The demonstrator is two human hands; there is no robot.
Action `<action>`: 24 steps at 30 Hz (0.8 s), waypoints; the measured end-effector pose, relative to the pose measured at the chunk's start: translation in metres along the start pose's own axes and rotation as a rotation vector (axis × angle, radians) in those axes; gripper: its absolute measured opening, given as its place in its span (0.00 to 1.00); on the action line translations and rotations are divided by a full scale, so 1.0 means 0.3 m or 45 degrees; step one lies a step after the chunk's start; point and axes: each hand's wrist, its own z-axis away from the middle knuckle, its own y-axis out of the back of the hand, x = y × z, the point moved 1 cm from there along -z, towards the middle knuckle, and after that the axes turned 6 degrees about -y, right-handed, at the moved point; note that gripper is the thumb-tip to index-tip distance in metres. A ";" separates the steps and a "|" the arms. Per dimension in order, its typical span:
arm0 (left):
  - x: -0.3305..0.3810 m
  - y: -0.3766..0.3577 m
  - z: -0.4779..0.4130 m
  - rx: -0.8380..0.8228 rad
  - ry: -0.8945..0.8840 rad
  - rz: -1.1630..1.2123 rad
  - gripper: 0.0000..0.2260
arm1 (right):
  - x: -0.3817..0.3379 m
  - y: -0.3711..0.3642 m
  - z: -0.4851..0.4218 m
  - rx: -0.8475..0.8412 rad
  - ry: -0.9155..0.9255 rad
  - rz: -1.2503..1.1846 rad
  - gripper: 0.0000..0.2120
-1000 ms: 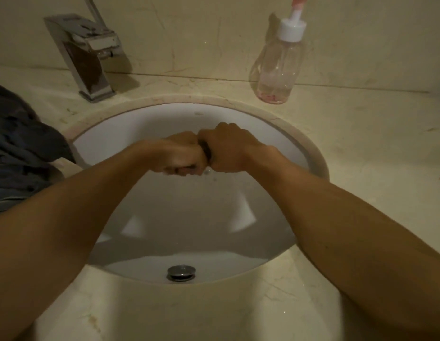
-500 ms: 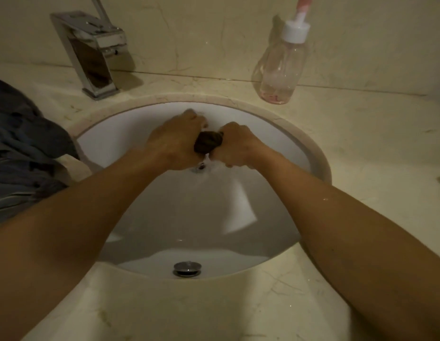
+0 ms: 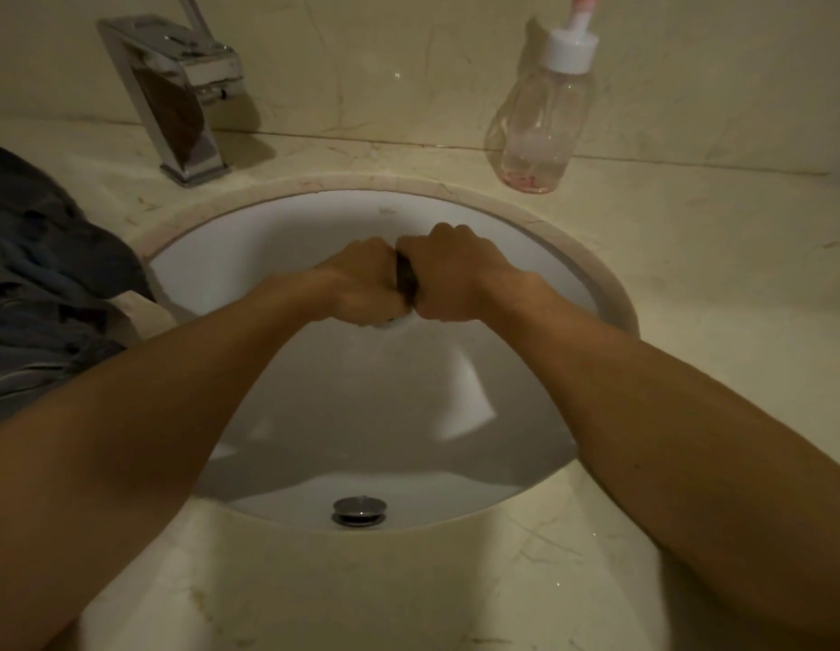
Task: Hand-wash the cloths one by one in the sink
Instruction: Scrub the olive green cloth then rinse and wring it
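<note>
Both fists, left hand (image 3: 361,286) and right hand (image 3: 453,274), squeeze a dark wadded cloth (image 3: 405,280) over the round white sink (image 3: 596,293); crumpled cloths (image 3: 42,293) at 9 o'clock.

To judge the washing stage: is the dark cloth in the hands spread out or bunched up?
Bunched up. Only a small dark wad of the cloth shows, gripped between the left hand and the right hand.

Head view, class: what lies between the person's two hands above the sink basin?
A small dark cloth, mostly hidden: the left hand and right hand both grip it, fists nearly touching, over the sink, as the head view shows.
</note>
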 end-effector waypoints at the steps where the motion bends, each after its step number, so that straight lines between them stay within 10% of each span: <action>1: -0.001 0.007 0.007 -0.084 0.040 0.198 0.07 | 0.003 0.002 0.001 0.030 0.057 0.023 0.15; 8: -0.048 0.045 0.053 -0.410 0.150 0.605 0.08 | -0.018 -0.020 -0.012 0.176 0.325 0.085 0.12; 20: -0.052 0.030 0.005 0.690 -0.446 -0.494 0.28 | -0.003 -0.007 -0.020 -0.083 -0.561 -0.888 0.08; 24: -0.034 0.008 0.016 0.749 -0.404 -0.589 0.11 | 0.004 0.003 -0.008 -0.311 -0.547 -1.058 0.06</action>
